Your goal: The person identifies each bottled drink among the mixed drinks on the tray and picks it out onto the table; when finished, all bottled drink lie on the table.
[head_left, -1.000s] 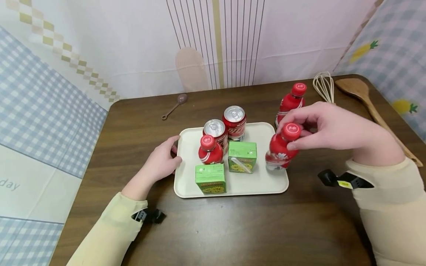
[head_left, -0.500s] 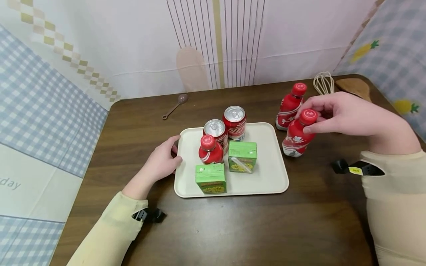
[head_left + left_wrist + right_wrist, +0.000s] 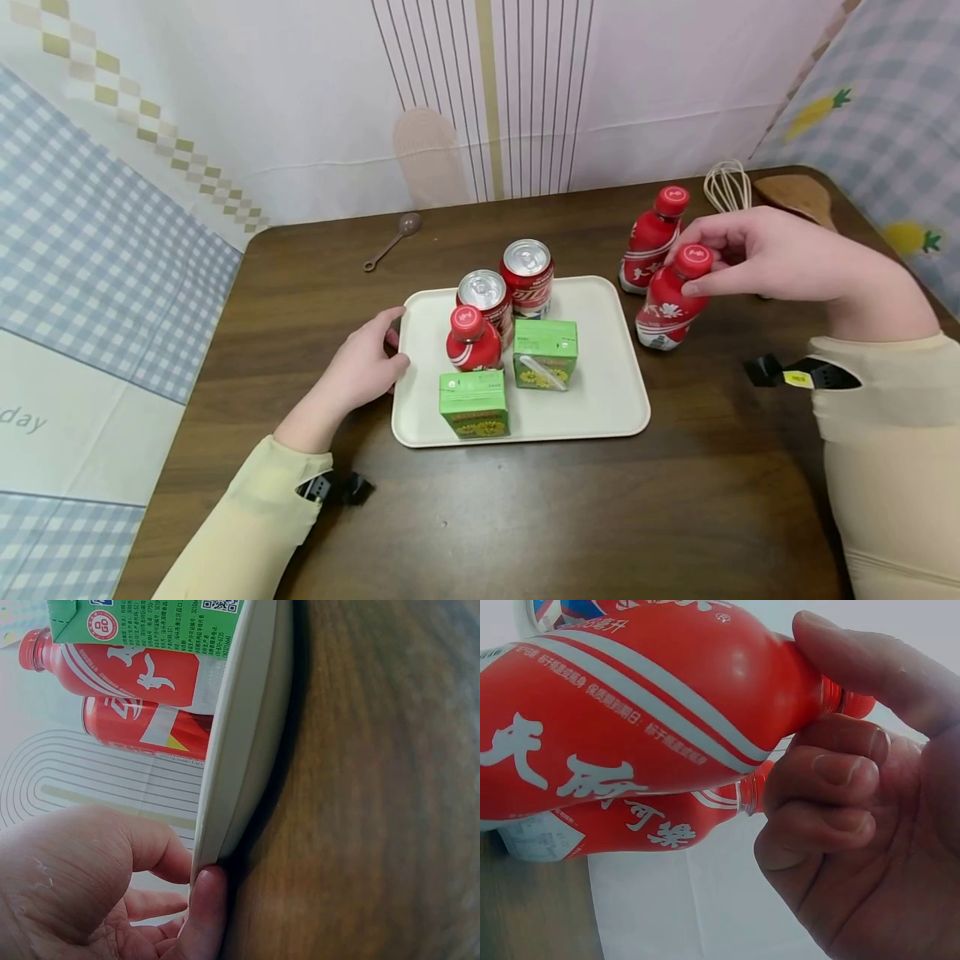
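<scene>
My right hand [image 3: 780,254] grips a red soda bottle [image 3: 663,312] by the neck, just off the right edge of a cream tray [image 3: 600,404]. Behind it stands a second red bottle [image 3: 649,242], overlapped by the held one in the right wrist view. At the tray's left edge, my left hand [image 3: 366,360] pinches the rim between thumb and finger, as the left wrist view shows. Two soda cans [image 3: 529,287], another red bottle [image 3: 475,348] and two green drink cartons [image 3: 474,404] stand on the tray. The right-hand carton [image 3: 546,354] has a straw on its front.
A small brown spoon [image 3: 393,242] lies behind the tray to the left. In the back right corner are a whisk [image 3: 727,187] and a wooden spatula [image 3: 795,196]. Patterned cloth [image 3: 315,100] hangs along the table's back and sides.
My right hand has carried the bottle from over the tray's right side out to the right, beside the other bottle. It has barely moved in the last half second. The left hand stays put.
</scene>
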The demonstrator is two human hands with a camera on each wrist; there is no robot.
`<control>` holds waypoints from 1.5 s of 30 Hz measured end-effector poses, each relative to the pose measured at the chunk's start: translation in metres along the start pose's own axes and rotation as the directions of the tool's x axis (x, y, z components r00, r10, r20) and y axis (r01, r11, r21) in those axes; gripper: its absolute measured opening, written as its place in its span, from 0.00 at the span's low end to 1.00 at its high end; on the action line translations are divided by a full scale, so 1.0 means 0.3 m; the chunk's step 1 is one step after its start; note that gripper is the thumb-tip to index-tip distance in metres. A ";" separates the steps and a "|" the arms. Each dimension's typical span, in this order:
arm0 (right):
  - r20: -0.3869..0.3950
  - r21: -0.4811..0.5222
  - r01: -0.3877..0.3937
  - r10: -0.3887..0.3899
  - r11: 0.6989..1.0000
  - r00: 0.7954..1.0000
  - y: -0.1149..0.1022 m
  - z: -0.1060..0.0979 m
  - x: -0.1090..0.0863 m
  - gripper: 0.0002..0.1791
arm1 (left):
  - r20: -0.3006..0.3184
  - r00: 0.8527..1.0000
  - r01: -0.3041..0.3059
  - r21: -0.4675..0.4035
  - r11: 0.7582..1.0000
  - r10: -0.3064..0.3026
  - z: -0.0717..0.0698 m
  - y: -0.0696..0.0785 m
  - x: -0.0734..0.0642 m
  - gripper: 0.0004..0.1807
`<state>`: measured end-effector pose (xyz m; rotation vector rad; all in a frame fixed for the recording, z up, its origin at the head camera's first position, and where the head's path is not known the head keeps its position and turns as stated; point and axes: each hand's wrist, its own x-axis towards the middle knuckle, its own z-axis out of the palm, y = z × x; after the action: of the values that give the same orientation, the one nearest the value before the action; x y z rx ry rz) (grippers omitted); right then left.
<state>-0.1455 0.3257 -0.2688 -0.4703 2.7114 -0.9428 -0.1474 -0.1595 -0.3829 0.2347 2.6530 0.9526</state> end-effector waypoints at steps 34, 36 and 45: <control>0.098 0.065 0.033 -0.039 0.997 0.994 0.040 -0.002 0.006 0.22 | -0.002 1.000 -0.001 -0.007 1.000 0.001 -0.001 0.000 -0.002 0.39; 0.106 0.068 0.036 -0.043 0.997 0.993 0.041 -0.003 0.006 0.21 | -0.003 1.000 -0.001 -0.008 1.000 0.001 -0.001 0.000 -0.002 0.39; 0.116 0.092 0.077 -0.088 0.993 0.989 0.050 -0.002 0.006 0.21 | -0.008 1.000 -0.006 -0.004 1.000 0.006 0.001 -0.003 0.001 0.39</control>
<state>-0.1507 0.3366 -0.2781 -0.6055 2.5491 -1.0159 -0.1475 -0.1599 -0.3839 0.2382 2.6583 0.9629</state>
